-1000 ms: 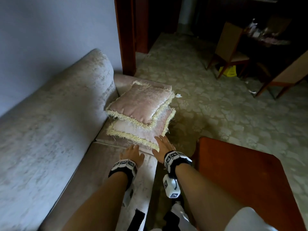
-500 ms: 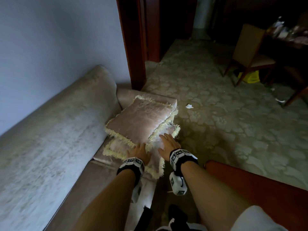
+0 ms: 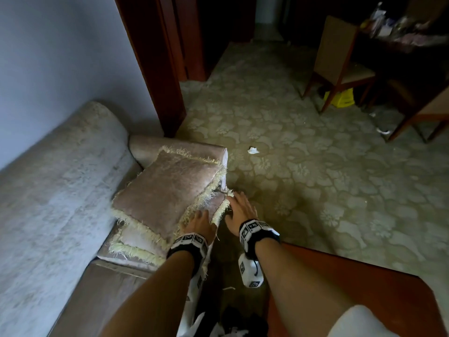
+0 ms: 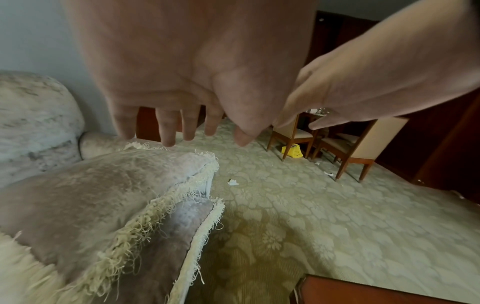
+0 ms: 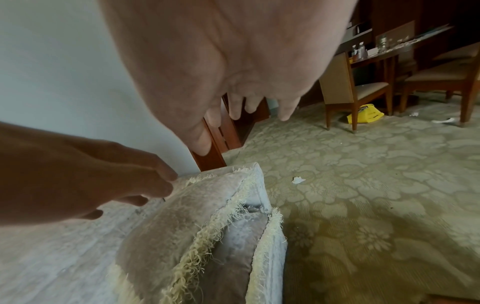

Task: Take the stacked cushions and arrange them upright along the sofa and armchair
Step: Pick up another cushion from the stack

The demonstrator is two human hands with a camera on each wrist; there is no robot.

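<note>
Two pink cushions with cream fringe lie stacked flat at the sofa's [image 3: 60,190] far end, against the armrest [image 3: 170,147]. The top cushion [image 3: 167,190] sits skewed over the lower cushion [image 3: 136,239]. My left hand [image 3: 199,222] reaches over the top cushion's near right corner, and in the left wrist view its fingers [image 4: 166,131] are straight and spread above the top cushion [image 4: 91,195]. My right hand [image 3: 239,207] is at the stack's front edge, fingers [image 5: 285,111] extended over the lower cushion's [image 5: 233,246] fringe. Neither hand grips anything.
A reddish wooden table [image 3: 352,276] stands close on my right. The patterned carpet [image 3: 291,166] carries a paper scrap [image 3: 252,150]. Wooden chairs [image 3: 340,64] and a yellow bag [image 3: 340,98] are at the far right. A dark wooden door frame [image 3: 158,69] rises behind the armrest.
Both hands moved forward from the seat's front edge up to the cushion stack. The top cushion has shifted slightly toward the armrest, and my view has come closer.
</note>
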